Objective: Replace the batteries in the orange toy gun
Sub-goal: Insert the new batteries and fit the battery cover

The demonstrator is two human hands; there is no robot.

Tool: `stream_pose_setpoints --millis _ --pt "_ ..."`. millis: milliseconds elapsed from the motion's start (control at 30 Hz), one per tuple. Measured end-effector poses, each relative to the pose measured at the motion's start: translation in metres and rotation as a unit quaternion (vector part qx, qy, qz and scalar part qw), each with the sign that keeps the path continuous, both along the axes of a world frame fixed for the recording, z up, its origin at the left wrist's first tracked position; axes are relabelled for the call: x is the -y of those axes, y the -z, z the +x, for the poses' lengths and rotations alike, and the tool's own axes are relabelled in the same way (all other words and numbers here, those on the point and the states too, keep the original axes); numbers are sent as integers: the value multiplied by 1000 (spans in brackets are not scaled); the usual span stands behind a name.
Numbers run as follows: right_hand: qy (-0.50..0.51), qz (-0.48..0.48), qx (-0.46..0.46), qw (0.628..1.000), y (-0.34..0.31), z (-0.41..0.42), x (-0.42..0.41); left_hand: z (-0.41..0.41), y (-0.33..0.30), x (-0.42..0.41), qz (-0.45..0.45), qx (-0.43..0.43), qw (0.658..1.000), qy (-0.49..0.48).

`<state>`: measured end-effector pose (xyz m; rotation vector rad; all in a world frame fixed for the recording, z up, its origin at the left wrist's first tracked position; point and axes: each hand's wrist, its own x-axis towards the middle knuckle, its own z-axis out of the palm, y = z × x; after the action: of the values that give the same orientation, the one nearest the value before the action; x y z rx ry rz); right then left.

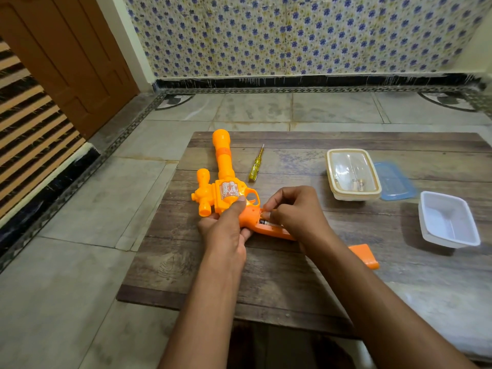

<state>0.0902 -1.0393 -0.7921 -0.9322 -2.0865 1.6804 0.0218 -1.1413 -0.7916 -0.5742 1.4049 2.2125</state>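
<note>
Hollow, light, rigid-looking orange plastic toy gun (226,182) is lying on the brown wooden worktop (292,275), best steadied at its body, where the left hand (226,230) is gripping it while the right hand (295,211), fingers curled, is working a small battery (266,222) in the open grip just beneath its fingertips.

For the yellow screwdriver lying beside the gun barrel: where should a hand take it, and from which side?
Grip the screwdriver by its thick yellow handle at the near end, coming from above and the right. It lies flat on the table, thin tip pointing away, with the toy gun close on its left.
</note>
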Motion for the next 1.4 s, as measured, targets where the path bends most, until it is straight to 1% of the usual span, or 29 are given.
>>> stream_pose_setpoints --millis 200,267,367,467,567,633,767,900,1000,1100,1200,1400 --pt "66 -31 -9 997 1 -5 7 -1 6 0 -10 -4 1000 7" --pt "57 -34 -5 998 0 -5 5 -2 8 1 -11 -5 1000 3" --pt "16 -28 3 999 0 0 1 0 8 2 -12 -10 1000 5" --pt "6 24 -10 1000 1 10 -4 4 5 1 -8 -24 1000 17" --pt "-9 123 -23 992 -10 26 -14 8 6 2 -2 -46 998 30" --pt "-44 195 -19 980 -22 44 -23 9 7 2 10 -55 998 28" --pt "-134 287 49 947 -42 86 -39 12 5 2 24 -56 998 6" --pt "-210 347 184 895 -56 115 -52 17 3 1 25 -50 998 -2" --pt "-243 369 256 860 -56 125 -57 20 2 0 21 -48 999 0" --pt "-273 371 304 834 -51 128 -61 20 3 -1 10 -47 999 2" --pt "-278 364 321 829 -46 124 -62 19 3 -2 4 -48 999 8" --pt "-260 343 309 848 -44 120 -69 18 2 -1 0 -48 999 17"
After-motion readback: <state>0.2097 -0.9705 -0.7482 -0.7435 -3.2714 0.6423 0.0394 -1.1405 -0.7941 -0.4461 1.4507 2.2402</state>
